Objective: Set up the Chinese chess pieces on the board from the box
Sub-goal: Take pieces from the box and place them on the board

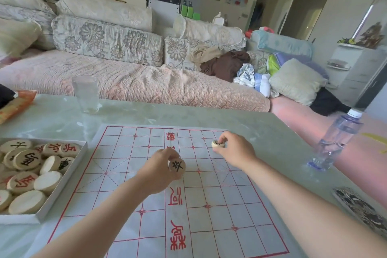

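Note:
A white paper board (219,205) with red grid lines lies on the table. My left hand (159,170) hovers over the board's middle and pinches a round wooden piece with a black character (177,166). My right hand (235,150) is at the board's far right part, fingers curled round a second black-marked piece (218,144) that sits at or just above the paper. A shallow white box (62,182) at the left holds several wooden pieces (27,159), some with red characters, some black, some face down.
A clear drinking glass (86,94) stands at the table's far side. A plastic water bottle (335,140) leans at the right edge. A patterned dish (360,209) sits at the near right. A sofa with cushions runs behind the table.

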The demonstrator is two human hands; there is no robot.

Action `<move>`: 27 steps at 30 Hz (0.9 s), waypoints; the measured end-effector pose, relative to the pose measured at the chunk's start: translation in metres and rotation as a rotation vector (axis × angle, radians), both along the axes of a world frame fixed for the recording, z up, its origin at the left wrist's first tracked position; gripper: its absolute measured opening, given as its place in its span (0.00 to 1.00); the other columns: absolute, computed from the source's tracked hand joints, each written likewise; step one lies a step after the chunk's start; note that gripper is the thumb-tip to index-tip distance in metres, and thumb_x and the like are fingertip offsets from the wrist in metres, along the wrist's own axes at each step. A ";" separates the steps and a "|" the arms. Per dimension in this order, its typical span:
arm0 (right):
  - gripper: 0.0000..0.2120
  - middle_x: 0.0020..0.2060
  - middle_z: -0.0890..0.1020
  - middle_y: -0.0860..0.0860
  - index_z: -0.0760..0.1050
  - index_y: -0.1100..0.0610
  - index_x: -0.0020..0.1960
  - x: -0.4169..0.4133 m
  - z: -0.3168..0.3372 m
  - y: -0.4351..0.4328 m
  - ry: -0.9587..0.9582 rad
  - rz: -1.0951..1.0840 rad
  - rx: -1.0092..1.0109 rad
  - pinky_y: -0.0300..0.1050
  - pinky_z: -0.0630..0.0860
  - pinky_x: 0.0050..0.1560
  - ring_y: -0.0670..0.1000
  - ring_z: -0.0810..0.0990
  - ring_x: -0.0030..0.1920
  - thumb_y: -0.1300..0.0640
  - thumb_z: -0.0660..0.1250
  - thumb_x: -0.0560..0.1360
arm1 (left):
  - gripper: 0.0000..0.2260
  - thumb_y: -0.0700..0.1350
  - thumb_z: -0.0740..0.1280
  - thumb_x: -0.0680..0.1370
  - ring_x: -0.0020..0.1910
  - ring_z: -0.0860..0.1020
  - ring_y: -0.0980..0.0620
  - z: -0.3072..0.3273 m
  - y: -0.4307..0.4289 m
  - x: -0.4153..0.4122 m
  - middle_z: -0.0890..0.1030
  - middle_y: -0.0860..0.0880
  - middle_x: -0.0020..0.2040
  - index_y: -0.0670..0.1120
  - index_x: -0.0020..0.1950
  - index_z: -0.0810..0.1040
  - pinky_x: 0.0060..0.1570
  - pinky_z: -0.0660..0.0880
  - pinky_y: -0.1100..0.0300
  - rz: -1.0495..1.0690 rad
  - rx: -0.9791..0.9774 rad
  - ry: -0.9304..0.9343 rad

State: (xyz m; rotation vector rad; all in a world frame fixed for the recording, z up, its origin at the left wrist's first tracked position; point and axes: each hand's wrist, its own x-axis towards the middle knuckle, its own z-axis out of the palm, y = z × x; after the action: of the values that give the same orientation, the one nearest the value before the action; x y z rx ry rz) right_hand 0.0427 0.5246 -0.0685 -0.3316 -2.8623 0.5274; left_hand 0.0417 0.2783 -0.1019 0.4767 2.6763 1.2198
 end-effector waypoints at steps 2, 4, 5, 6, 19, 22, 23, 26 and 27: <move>0.11 0.50 0.81 0.41 0.75 0.47 0.48 -0.025 0.000 -0.002 0.025 -0.018 -0.040 0.42 0.66 0.39 0.48 0.77 0.45 0.45 0.72 0.71 | 0.20 0.42 0.74 0.71 0.43 0.78 0.52 -0.002 -0.005 -0.007 0.75 0.54 0.56 0.53 0.60 0.73 0.32 0.78 0.61 0.038 0.088 -0.032; 0.12 0.49 0.80 0.42 0.75 0.48 0.48 -0.048 -0.002 -0.006 0.035 -0.020 -0.060 0.43 0.66 0.41 0.48 0.77 0.47 0.44 0.73 0.71 | 0.20 0.40 0.74 0.71 0.42 0.79 0.52 -0.002 -0.009 -0.011 0.76 0.54 0.54 0.54 0.58 0.74 0.35 0.78 0.59 0.053 0.157 -0.057; 0.12 0.48 0.79 0.42 0.75 0.48 0.48 -0.057 -0.003 -0.008 0.035 -0.021 -0.061 0.43 0.66 0.41 0.48 0.77 0.48 0.44 0.73 0.70 | 0.20 0.40 0.74 0.71 0.42 0.79 0.52 -0.002 -0.009 -0.012 0.77 0.54 0.53 0.54 0.58 0.74 0.36 0.78 0.58 0.055 0.183 -0.074; 0.12 0.47 0.79 0.42 0.75 0.48 0.47 -0.065 -0.005 -0.010 0.036 -0.023 -0.060 0.43 0.66 0.41 0.48 0.77 0.48 0.44 0.74 0.70 | 0.20 0.39 0.75 0.70 0.42 0.80 0.52 -0.002 -0.010 -0.013 0.78 0.54 0.52 0.54 0.57 0.75 0.37 0.79 0.57 0.054 0.203 -0.092; 0.09 0.53 0.78 0.43 0.78 0.45 0.52 -0.061 -0.007 -0.043 0.015 0.290 -0.085 0.42 0.74 0.50 0.43 0.77 0.44 0.57 0.67 0.75 | 0.21 0.42 0.72 0.74 0.43 0.77 0.57 0.012 -0.017 -0.015 0.79 0.52 0.53 0.50 0.65 0.73 0.34 0.70 0.66 0.237 0.366 -0.174; 0.16 0.54 0.80 0.44 0.78 0.47 0.53 -0.034 0.010 -0.078 -0.057 0.512 -0.278 0.35 0.72 0.40 0.44 0.75 0.33 0.62 0.73 0.70 | 0.11 0.46 0.74 0.73 0.41 0.75 0.55 0.020 -0.014 -0.011 0.79 0.52 0.49 0.49 0.52 0.75 0.35 0.70 0.64 0.269 0.402 -0.158; 0.16 0.54 0.80 0.45 0.78 0.47 0.53 -0.027 0.014 -0.087 -0.072 0.561 -0.311 0.33 0.72 0.39 0.43 0.76 0.33 0.63 0.74 0.70 | 0.08 0.47 0.74 0.73 0.39 0.75 0.54 0.021 -0.014 -0.010 0.80 0.52 0.47 0.51 0.47 0.76 0.35 0.70 0.63 0.259 0.416 -0.154; 0.14 0.40 0.81 0.45 0.79 0.47 0.48 -0.017 0.018 -0.098 -0.128 0.587 -0.349 0.35 0.70 0.35 0.42 0.73 0.29 0.61 0.77 0.69 | 0.05 0.46 0.74 0.73 0.32 0.72 0.56 0.026 -0.017 -0.006 0.80 0.53 0.38 0.50 0.45 0.80 0.30 0.67 0.65 0.213 0.474 -0.166; 0.13 0.35 0.80 0.46 0.79 0.47 0.47 -0.017 0.017 -0.097 -0.148 0.570 -0.355 0.39 0.69 0.35 0.44 0.71 0.29 0.59 0.78 0.68 | 0.04 0.46 0.74 0.73 0.31 0.71 0.55 0.027 -0.019 -0.006 0.79 0.54 0.35 0.50 0.46 0.81 0.29 0.66 0.66 0.202 0.489 -0.180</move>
State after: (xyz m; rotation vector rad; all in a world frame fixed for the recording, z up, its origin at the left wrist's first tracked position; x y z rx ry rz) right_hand 0.0252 0.4272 -0.0519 0.4326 -2.9759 1.1585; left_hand 0.0361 0.2590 -0.0748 0.1409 2.3074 1.8882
